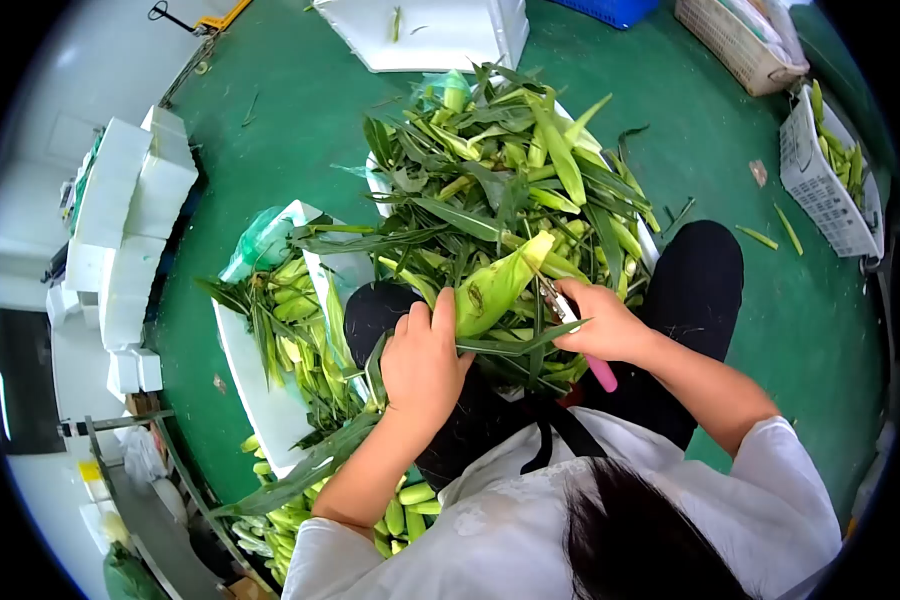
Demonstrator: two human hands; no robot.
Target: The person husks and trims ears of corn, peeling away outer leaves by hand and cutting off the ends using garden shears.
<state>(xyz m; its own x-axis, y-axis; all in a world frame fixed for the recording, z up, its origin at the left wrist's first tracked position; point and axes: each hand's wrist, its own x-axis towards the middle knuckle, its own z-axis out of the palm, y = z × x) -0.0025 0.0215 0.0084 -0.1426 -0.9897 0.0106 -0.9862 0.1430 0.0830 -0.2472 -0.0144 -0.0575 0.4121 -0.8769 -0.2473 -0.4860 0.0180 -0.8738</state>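
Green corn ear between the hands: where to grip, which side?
I'd take the corn ear by its thick lower body, from the person's left, fingers around the husk. It's broadest there; the tapered end slants up-right, near the pink-handled cutter in the right hand.

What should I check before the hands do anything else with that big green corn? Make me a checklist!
1. Left hand is on the corn ear: ok, at its left side.
2. Right hand has hold of the pink-handled cutter: ok.
3. Left fingers are away from the cutter's metal end: ok, the ear is in between.
4. Loose leaves are out of the way: not ok, a long leaf stretches between the hands.
5. Cutter's blades are closed: cannot tell, they're too small and partly hidden.
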